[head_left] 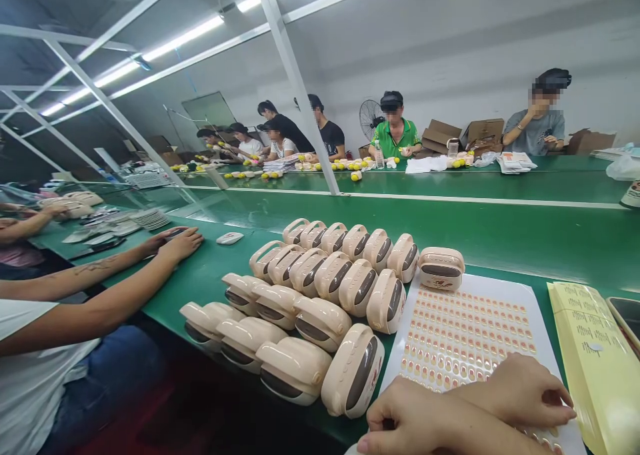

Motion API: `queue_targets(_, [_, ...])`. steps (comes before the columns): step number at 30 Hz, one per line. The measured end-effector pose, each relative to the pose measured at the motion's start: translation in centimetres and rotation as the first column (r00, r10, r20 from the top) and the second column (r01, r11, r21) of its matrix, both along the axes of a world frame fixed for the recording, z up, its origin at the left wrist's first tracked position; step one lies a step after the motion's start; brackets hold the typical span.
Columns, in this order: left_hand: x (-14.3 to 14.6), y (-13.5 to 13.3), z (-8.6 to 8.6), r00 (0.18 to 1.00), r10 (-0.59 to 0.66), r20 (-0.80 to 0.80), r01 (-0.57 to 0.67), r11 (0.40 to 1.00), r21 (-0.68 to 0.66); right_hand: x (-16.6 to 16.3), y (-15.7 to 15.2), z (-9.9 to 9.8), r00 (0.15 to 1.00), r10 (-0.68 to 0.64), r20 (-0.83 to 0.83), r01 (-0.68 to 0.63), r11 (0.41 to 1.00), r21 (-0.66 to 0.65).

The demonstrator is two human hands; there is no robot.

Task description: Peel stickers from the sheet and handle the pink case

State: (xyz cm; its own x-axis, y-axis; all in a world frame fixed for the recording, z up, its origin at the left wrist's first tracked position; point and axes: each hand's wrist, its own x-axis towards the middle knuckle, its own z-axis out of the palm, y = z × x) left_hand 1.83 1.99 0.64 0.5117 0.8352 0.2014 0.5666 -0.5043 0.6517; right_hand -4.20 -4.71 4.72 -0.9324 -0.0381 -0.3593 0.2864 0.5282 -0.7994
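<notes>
My forearms cross at the lower right. My left hand [527,389] reaches rightward over a white sticker sheet [505,295], thumb and fingers drawn together near its edge; anything between them is too small to make out. Rows of small orange-and-gold oval stickers [465,338] cover the sheet. My right hand [395,411] is curled near the bottom edge, its fingertips hidden, with a sliver of something pale under it. Close to it stands a cream plastic case [353,371] with a dark window. A similar case [441,269] with a red print sits on the sheet's top edge.
Several cream cases with handles [295,368] stand in rows on the green table [225,255]. A yellow printed sheet [593,355] and a dark tray [627,315] lie right. At left, a co-worker's hands [180,241] rest near a white piece [230,239]. Other people work behind.
</notes>
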Motion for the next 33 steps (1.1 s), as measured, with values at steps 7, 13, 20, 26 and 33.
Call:
queue_targets(7, [-0.31, -0.31, 0.8, 1.0, 0.005, -0.019, -0.004, 1.0, 0.003, 0.1, -0.05, -0.27, 1.0, 0.009, -0.018, -0.008, 0.999, 0.046])
queue_targets(13, [-0.2, -0.3, 0.33, 0.999, 0.034, -0.006, -0.034, 0.999, 0.039, 0.0, -0.03, -0.05, 1.0, 0.012, -0.007, -0.012, 0.999, 0.031])
queue_targets(20, [-0.04, -0.21, 0.23, 0.999, 0.037, 0.019, -0.037, 0.999, -0.013, 0.18, 0.0, -0.07, 1.0, 0.009, -0.016, -0.009, 0.999, 0.038])
queue_targets(26, [0.07, -0.1, -0.16, 0.999, 0.045, 0.028, -0.045, 0.999, 0.019, 0.16, -0.02, 0.2, 1.0, 0.021, -0.008, -0.021, 0.999, 0.039])
queue_targets(33, [-0.01, -0.06, 0.02, 1.0, 0.031, -0.002, -0.031, 1.0, 0.0, 0.1, -0.06, -0.03, 1.0, 0.015, -0.026, -0.014, 0.999, 0.032])
